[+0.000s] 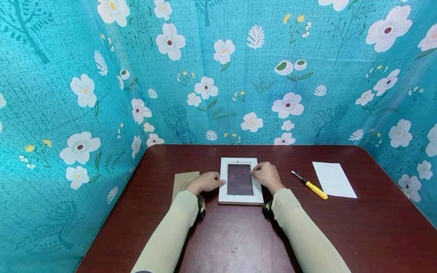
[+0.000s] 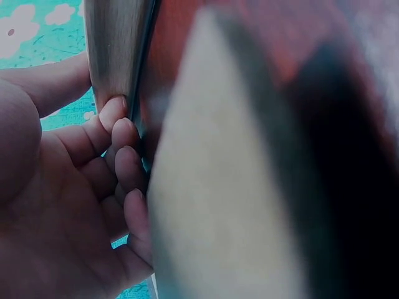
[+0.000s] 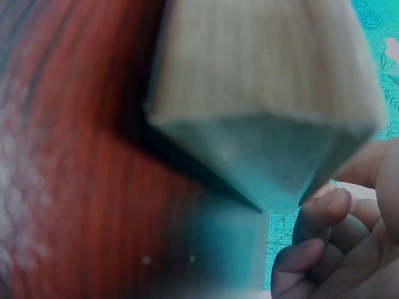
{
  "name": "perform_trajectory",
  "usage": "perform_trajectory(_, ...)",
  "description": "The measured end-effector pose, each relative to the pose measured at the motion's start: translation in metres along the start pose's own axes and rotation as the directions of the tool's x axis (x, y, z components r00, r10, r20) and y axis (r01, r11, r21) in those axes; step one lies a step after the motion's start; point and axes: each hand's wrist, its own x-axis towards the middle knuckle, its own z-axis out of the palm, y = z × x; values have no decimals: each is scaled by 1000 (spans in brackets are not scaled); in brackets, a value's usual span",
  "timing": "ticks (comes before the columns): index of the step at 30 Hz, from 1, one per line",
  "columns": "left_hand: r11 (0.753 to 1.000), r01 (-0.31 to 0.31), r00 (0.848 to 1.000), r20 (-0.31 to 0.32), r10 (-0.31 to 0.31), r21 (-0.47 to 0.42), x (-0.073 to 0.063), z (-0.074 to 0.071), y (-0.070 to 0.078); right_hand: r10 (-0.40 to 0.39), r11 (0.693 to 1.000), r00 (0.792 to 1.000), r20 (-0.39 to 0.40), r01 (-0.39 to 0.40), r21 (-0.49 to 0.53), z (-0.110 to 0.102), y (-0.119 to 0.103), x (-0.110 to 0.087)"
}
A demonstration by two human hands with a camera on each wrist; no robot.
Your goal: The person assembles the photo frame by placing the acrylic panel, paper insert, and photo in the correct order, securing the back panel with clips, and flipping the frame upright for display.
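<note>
A white picture frame (image 1: 241, 198) lies on the table, its rectangular opening dark like the tabletop. Small dark marks dot its top and bottom bars. My left hand (image 1: 208, 181) grips its left side, the thumb on the upper face; the left wrist view shows the curled fingertips (image 2: 128, 165) against the outer edge. On the right side, my right hand (image 1: 268, 175) pinches at the frame's inner edge with thumb and forefinger. Whether a thin piece sits between those fingertips is too small to see. In the right wrist view, one frame corner (image 3: 262, 149) hides part of that hand.
A brown board (image 1: 181, 179) with a raised flap lies left of the frame, partly beneath the left forearm. To the right are a yellow-handled screwdriver (image 1: 316, 189) and a white sheet (image 1: 334, 179). A blue floral curtain (image 1: 218, 87) hangs behind the dark red table (image 1: 232, 246).
</note>
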Motion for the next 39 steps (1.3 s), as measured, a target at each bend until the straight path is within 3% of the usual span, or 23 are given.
perform_trajectory(39,1000,-11,1000,3,11,2,1,0,1,19,999,1000,21,-18,-48,-2,-2,2)
